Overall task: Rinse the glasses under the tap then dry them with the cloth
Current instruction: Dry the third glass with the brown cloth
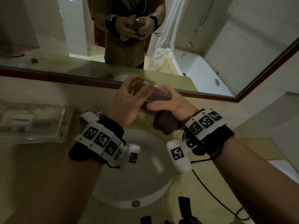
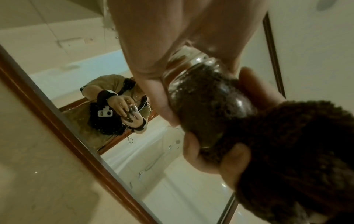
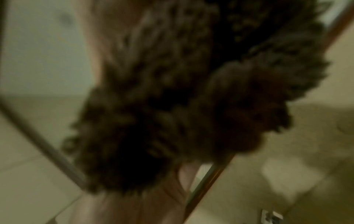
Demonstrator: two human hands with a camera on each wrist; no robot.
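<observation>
A clear drinking glass lies roughly sideways in the air above the basin, stuffed with a dark brown fuzzy cloth. My left hand grips the glass at its base end, fingers curled round it. My right hand grips the cloth where it leaves the glass mouth, and the cloth's loose end hangs below the wrist. In the right wrist view the blurred cloth fills most of the picture and hides the glass.
A white round basin with a metal drain plug sits below my hands in a beige counter. A clear plastic tray stands at the left. A wood-framed mirror runs along the back wall. No tap shows.
</observation>
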